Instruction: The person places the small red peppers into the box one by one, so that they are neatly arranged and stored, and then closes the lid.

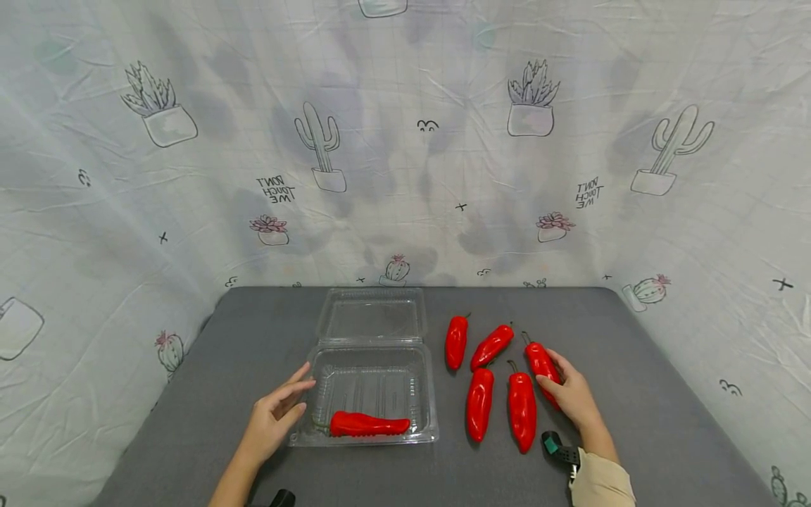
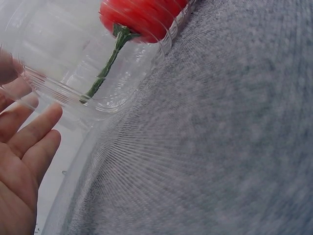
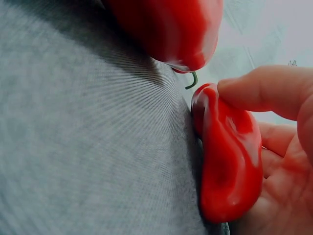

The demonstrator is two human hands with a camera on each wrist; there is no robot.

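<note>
A clear plastic clamshell box (image 1: 369,358) lies with its lid folded back, and one red pepper (image 1: 369,424) rests along its front wall, green stem (image 2: 106,68) to the left. At the box's left edge is my left hand (image 1: 269,419), fingers spread and fairly straight, fingertips right by the rim. My right hand (image 1: 573,396) holds the rightmost red pepper (image 1: 541,363) between thumb and fingers. In the right wrist view the thumb (image 3: 264,90) lies on one side of this pepper (image 3: 230,161), which sits low against the grey cloth.
Several more red peppers lie between box and right hand: two at the back, a left one (image 1: 456,343) and a slanted one (image 1: 492,346), and two in front (image 1: 479,405). The grey table (image 1: 266,324) is enclosed by a white cactus-print curtain (image 1: 405,162).
</note>
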